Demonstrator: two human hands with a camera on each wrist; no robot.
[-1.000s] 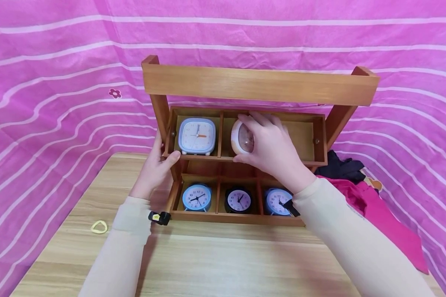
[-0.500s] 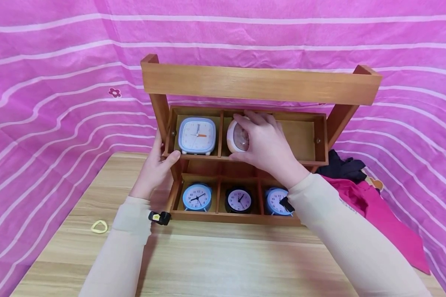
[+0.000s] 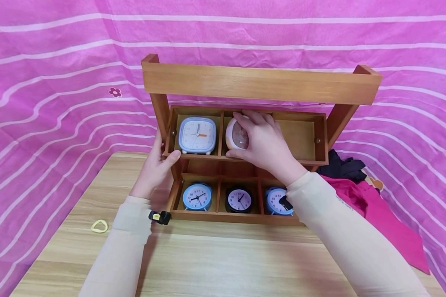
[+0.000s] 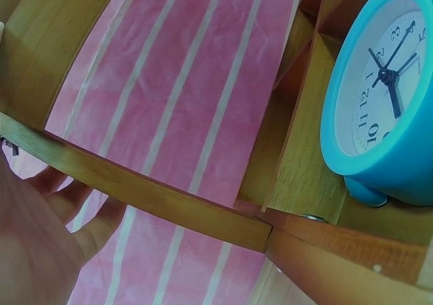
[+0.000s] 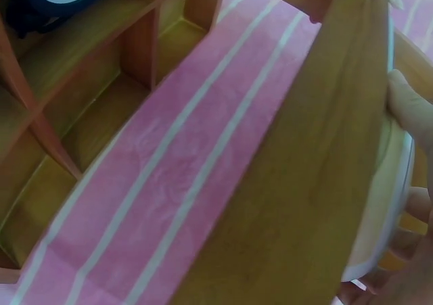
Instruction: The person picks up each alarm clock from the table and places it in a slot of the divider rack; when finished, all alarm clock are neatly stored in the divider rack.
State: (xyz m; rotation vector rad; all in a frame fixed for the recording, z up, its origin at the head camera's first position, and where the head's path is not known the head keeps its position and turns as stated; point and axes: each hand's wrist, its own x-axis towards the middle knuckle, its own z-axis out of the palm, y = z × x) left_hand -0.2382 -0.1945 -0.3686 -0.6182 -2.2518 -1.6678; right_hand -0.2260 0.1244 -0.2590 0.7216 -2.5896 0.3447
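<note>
A tiered wooden organizer (image 3: 260, 84) stands on the table. My right hand (image 3: 262, 142) grips a cream round clock (image 3: 236, 134) in the middle tier's second compartment; its pale rim (image 5: 385, 210) shows beside my fingers (image 5: 409, 105) in the right wrist view. A pale blue square clock (image 3: 197, 135) sits in the compartment to its left. My left hand (image 3: 157, 165) holds the organizer's left side, thumb on the middle tier's front edge. The bottom tier holds a blue round clock (image 3: 197, 197) (image 4: 382, 95), a black clock (image 3: 238, 200) and another blue clock (image 3: 276, 201), partly hidden by my right sleeve.
A small yellow triangular ring (image 3: 98, 226) lies on the wooden table (image 3: 215, 264) at the left. Crumpled red and black cloth (image 3: 371, 202) lies to the organizer's right. Pink striped fabric (image 3: 59, 82) surrounds the table on all sides.
My right hand has shifted the cream clock slightly left within its compartment and turned its face more forward. My left hand has stayed on the organizer's left side.
</note>
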